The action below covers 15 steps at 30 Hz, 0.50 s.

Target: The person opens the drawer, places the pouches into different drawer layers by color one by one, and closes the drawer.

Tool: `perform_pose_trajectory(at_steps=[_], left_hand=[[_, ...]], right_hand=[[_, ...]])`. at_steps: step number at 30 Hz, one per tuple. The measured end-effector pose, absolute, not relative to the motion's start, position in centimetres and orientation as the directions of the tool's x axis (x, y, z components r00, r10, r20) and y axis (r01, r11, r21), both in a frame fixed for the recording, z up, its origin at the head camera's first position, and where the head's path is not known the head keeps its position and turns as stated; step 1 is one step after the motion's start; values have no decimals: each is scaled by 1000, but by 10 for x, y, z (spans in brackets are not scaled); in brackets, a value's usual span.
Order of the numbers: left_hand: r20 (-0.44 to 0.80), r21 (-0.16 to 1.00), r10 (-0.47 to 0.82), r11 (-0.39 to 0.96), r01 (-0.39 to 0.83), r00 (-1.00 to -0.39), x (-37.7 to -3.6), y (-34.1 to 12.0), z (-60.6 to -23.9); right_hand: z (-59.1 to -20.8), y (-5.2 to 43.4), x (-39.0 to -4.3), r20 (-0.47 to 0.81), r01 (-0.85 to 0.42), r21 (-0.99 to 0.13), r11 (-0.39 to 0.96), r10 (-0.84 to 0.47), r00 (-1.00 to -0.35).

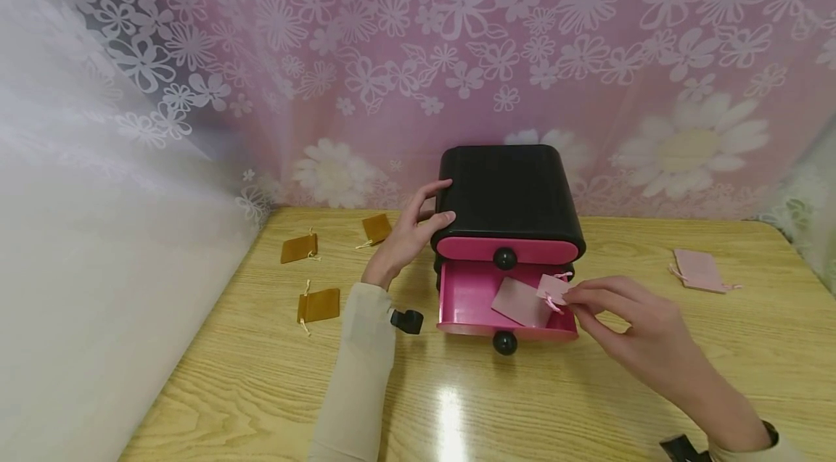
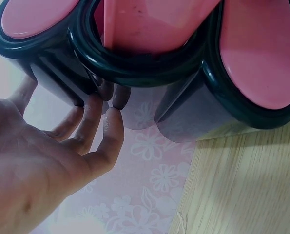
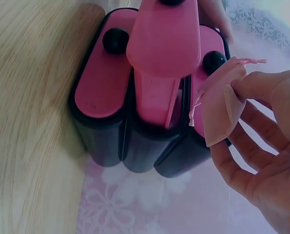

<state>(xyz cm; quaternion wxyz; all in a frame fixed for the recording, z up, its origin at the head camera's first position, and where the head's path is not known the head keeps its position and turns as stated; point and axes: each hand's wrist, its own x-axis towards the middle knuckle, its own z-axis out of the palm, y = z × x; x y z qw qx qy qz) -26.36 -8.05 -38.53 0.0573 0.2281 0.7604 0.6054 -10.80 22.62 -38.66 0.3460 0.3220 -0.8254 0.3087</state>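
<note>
A black drawer unit (image 1: 509, 190) with pink fronts and round black knobs stands on the table. Its middle drawer (image 1: 464, 291) is pulled out, and one pink pouch (image 1: 519, 304) lies inside. My left hand (image 1: 406, 244) rests against the unit's left side, thumb at the top edge and fingers lightly bent along the wall. Over the right part of that drawer, my right hand (image 1: 646, 335) pinches a small pink drawstring pouch (image 3: 222, 102) between thumb and fingers. Its pink cords hang loose in the right wrist view.
Three mustard-brown drawstring pouches, a left one (image 1: 299, 248), a back one (image 1: 376, 228) and a front one (image 1: 320, 304), lie left of the unit. Another pink pouch (image 1: 699, 270) lies at the right. A flowered curtain (image 1: 405, 70) hangs behind the wooden table (image 1: 215, 375).
</note>
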Motion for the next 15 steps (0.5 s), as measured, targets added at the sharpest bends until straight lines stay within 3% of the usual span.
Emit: perform_pose_trajectory(at_steps=[7, 11, 15], left_hand=[[195, 948, 416, 153, 279, -888, -264, -80, -386], [193, 949, 414, 153, 277, -889, -264, -80, -386], [192, 948, 414, 156, 277, -890, -264, -80, -386]], right_hand=[[-389, 214, -112, 717, -731, -308, 610, -356, -599], [-392, 207, -117, 730, -760, -287, 583, -380, -567], [-394, 202, -123, 711, -755, -281, 592, -400, -578]])
